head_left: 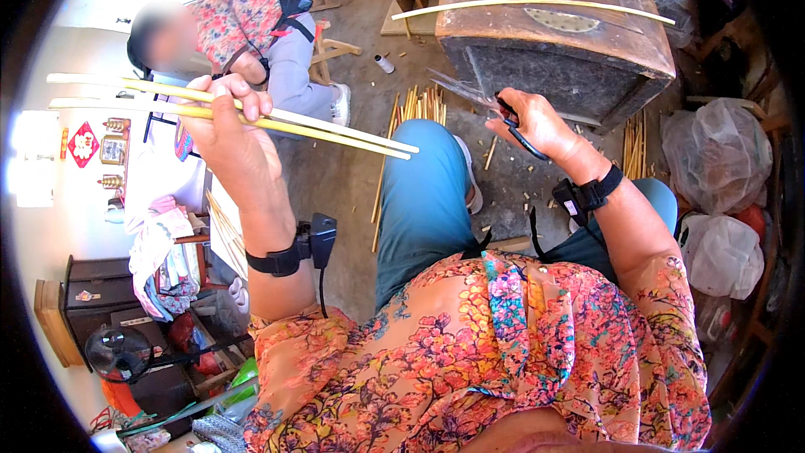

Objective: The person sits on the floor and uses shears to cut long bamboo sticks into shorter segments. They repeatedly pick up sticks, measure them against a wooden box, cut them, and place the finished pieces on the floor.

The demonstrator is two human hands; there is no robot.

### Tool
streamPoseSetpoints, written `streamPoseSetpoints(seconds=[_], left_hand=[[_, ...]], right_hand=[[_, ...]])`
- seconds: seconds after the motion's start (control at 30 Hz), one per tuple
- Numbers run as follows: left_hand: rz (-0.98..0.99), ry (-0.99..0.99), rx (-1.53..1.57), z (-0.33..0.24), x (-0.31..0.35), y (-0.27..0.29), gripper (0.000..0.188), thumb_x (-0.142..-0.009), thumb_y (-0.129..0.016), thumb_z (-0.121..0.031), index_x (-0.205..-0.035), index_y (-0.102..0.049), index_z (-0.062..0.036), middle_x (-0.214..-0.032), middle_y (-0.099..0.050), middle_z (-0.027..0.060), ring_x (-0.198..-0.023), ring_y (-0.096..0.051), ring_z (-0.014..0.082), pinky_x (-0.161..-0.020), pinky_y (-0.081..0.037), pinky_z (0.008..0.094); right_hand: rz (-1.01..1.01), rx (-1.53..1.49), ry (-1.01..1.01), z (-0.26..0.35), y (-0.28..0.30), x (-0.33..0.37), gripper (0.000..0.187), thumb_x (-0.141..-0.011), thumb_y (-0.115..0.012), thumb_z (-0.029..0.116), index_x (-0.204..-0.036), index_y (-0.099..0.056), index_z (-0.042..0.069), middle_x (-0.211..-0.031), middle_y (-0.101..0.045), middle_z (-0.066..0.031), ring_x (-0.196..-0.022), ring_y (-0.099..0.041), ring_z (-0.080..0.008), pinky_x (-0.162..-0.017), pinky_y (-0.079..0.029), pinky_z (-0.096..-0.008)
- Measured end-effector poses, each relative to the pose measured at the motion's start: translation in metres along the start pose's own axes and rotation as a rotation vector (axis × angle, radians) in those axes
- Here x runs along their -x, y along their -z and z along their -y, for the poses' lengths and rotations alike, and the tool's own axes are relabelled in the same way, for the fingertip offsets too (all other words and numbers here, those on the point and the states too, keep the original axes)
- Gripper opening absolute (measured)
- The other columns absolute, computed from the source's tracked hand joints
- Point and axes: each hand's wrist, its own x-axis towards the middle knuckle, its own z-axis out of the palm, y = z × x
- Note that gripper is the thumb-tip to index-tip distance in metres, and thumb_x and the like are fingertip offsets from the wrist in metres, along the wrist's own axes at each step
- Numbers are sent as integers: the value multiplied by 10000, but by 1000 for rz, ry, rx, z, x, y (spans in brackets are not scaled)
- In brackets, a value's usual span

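Observation:
My left hand (231,113), raised at the left, is closed around a few long pale yellow sticks (335,136). The sticks look like split cane or bamboo and stretch out to both sides of the fist, their right ends over my left knee. In my right hand (537,124) is a pair of scissors (527,141) with dark handles. Their metal blades point up and left, apart from the sticks. Whether the blades are spread is hard to make out.
A worn wooden chest (545,33) stands ahead on the right, with a long strip (537,5) lying across it. Beyond my knee a bundle of cut sticks (422,106) lies on the floor among small offcuts. Another person (243,33) sits at the far left. Plastic bags (719,155) are at the right.

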Motion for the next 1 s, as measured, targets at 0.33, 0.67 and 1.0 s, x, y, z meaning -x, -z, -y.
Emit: streamPoseSetpoints(seconds=[0.33,0.67,1.0], left_hand=[[36,-65,122,-1,25,-57,434,-884,-529,-473,-992,-456,-59,-673,-461,31,-521,-353,72,-496,-303,201],[143,-2,149,-8,10,-88,297,-931,-512,-358,-932,-433,-72,-673,-454,45,-530,-380,85,-499,-318,220],[171,54,430,16,-40,-92,198,-940,-488,-260,-845,-437,-94,-641,-440,37,-502,-369,94,-438,-310,209]], right_hand=[[33,8,-15,1,-2,-2,298,-755,-686,251,-757,-503,16,-689,-558,-185,-658,-566,-384,-581,-448,-418],[-26,-240,-83,1,-6,-2,221,-792,-665,175,-850,-547,-4,-722,-600,-158,-676,-627,-307,-588,-486,-365],[143,-1198,-468,4,-18,7,203,-908,-519,141,-979,-539,-48,-869,-617,-157,-793,-663,-235,-628,-548,-264]])
